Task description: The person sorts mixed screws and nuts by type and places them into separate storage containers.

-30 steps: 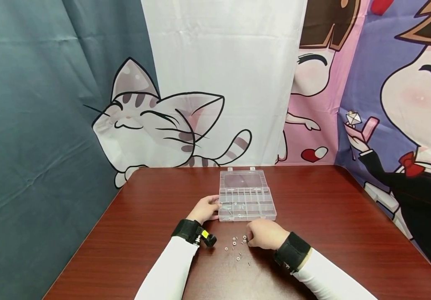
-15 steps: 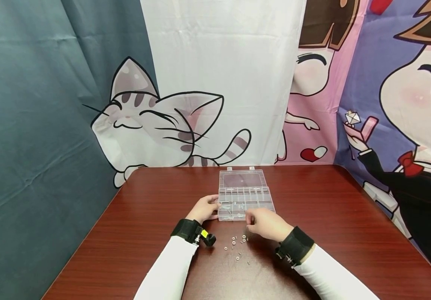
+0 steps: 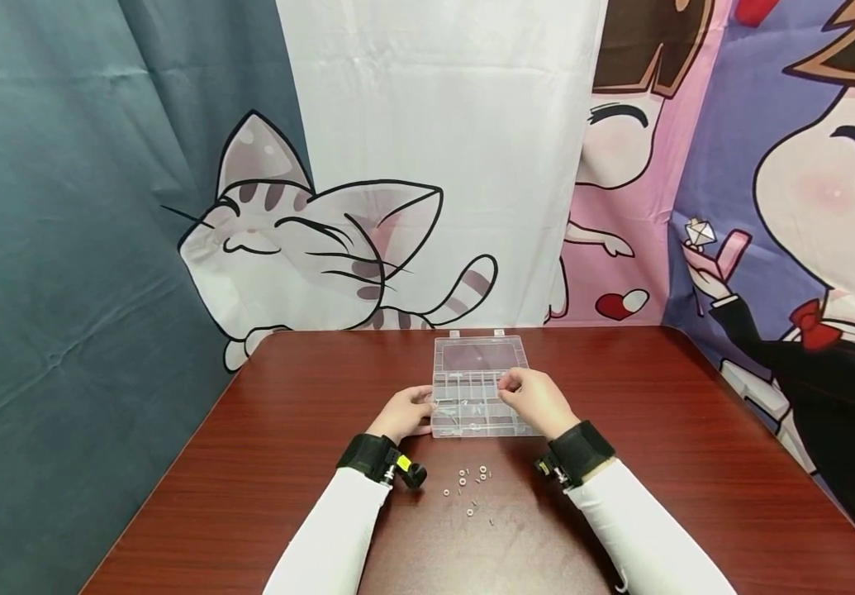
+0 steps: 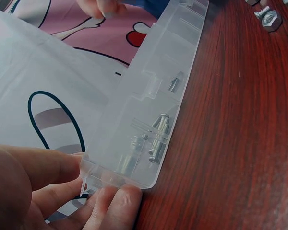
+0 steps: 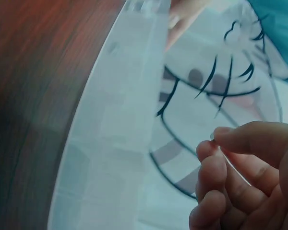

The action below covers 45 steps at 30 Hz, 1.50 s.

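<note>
A clear plastic compartment box (image 3: pixel 479 430) lies with its lid (image 3: pixel 481 357) folded back. My left hand (image 3: pixel 402 416) grips its left side, thumb at the top edge and fingers against the outer wall. Screws (image 4: pixel 158 139) show through the box's front wall near that hand, with another small metal part (image 4: pixel 174 83) farther along. My right hand (image 3: pixel 539 400) hovers over the box's right-hand compartments. Between its thumb and index finger it pinches a small silvery piece (image 5: pixel 212 136), mostly hidden by the fingertips.
Several loose nuts (image 3: pixel 470 512) and tiny screws (image 3: pixel 491 521) lie scattered on the brown table (image 3: pixel 308 372) in front of the box. In the left wrist view a hex nut (image 4: pixel 272 20) lies beside a screw (image 4: pixel 262 12). Printed cloth (image 3: pixel 434 124) hangs behind the table.
My right hand has risen from beside the loose parts at the box's front, moving forward over its right-hand compartments. The left hand keeps its hold on the box's left side.
</note>
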Available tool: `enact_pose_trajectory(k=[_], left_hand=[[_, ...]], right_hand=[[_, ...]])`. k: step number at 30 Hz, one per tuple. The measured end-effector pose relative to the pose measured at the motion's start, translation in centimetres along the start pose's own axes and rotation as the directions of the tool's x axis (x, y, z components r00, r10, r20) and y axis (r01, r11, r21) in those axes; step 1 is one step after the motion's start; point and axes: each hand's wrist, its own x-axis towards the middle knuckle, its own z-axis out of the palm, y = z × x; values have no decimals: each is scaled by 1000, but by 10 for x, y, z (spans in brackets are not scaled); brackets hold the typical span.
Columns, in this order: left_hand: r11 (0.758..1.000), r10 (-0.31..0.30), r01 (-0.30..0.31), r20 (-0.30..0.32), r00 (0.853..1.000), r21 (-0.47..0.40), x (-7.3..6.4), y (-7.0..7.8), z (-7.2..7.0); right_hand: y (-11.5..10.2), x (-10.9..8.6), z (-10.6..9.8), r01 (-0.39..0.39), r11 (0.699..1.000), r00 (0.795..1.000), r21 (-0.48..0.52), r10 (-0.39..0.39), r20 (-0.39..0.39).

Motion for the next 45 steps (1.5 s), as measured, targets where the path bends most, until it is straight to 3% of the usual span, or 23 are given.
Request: enact_pose_trajectory(k=[8,20,29,39,45], left_hand=[[1000,-3,3,10,1000,6,-2,-2,0],[1000,-11,11,-2,1000,-5,0,3,-2],[1000,-6,6,6,1000,-11,1,1,-1],[1000,-8,8,2,1000,-6,1,-2,-1],[1000,-2,2,-1,1000,-7,2,-2,-1]], right_hand=[[12,18,17,-102,995,995,-7,102,-6],[15,26,30,-59,991,998,-120,60,5],[18,23,30,8,994,1000,-107,-8,-8],[18,24,26,-81,994,995,-77,85,48],[15,23,19,-81,995,994,-52,84,64]])
